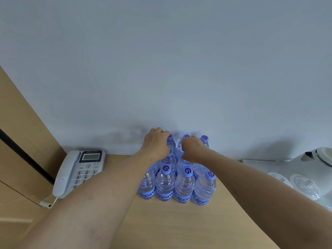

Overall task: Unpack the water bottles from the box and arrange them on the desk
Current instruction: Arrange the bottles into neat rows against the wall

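The left fingers are curling down over the tops of the far bottles at about 11 o'clock of the block, clenching round a cap or neck there; which bottle exactly is hidden under the left hand. The right fingers are folding in too, and the right hand is closing round the neck of a bottle in the middle of the block. Both grips are taken from above, probably because the bottles are packed shoulder to shoulder and only the tops are free.

The bottles are standing upright on the desk in tight rows, the far row touching or nearly touching the wall at 12 o'clock. The block looks nearly built, so the hands are likely seating the last ones or squaring the rows. The box is not showing in this view.

At 9 o'clock a phone is lying near the block, partly under the left forearm, limiting any spread that way. At 3 o'clock a kettle and upturned glasses are sitting well apart from the bottles. The front row at 6 o'clock is standing between the arms, and a careless pull-back could knock it over.
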`<state>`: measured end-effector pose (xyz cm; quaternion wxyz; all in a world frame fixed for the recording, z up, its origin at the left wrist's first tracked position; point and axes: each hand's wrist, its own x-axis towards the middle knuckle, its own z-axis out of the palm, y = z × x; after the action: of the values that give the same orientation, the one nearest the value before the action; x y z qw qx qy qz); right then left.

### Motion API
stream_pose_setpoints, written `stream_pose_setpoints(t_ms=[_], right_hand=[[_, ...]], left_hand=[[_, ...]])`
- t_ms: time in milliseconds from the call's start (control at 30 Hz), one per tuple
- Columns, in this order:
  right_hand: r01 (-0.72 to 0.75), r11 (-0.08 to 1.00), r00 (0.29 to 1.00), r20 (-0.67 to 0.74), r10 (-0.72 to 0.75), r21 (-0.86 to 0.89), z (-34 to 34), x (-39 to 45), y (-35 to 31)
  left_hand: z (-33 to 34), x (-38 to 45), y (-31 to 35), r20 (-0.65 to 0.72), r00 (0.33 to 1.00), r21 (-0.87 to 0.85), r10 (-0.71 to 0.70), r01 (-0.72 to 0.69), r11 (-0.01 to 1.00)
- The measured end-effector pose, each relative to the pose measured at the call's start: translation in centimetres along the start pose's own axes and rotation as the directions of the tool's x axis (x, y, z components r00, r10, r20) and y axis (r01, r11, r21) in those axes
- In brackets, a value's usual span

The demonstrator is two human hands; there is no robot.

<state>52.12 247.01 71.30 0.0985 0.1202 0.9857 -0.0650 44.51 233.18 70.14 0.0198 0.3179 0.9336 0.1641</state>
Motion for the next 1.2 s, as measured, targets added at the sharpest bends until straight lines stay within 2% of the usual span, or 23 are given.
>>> stream_pose_setpoints(t_ms=[467, 1000, 1200], right_hand=[[0.052, 0.999, 0.998, 0.025, -0.052, 0.008, 0.3, 0.6, 0.6], [0.139, 0.99, 0.99, -0.033, -0.138, 0.014, 1.0, 0.1, 1.3], [0.088, 0.996, 0.994, -0.059, -0.089, -0.015, 0.8, -0.3, 0.8]], left_hand=[[0.0, 0.3, 0.1, -0.005, 1.0, 0.012, -0.004, 0.004, 1.0], [-0.9, -1.5, 0.9, -0.004, 0.999, 0.063, -0.048, 0.048, 0.997], [-1.4, -1.9, 0.5, -0.006, 0.999, 0.061, -0.052, 0.052, 0.997]])
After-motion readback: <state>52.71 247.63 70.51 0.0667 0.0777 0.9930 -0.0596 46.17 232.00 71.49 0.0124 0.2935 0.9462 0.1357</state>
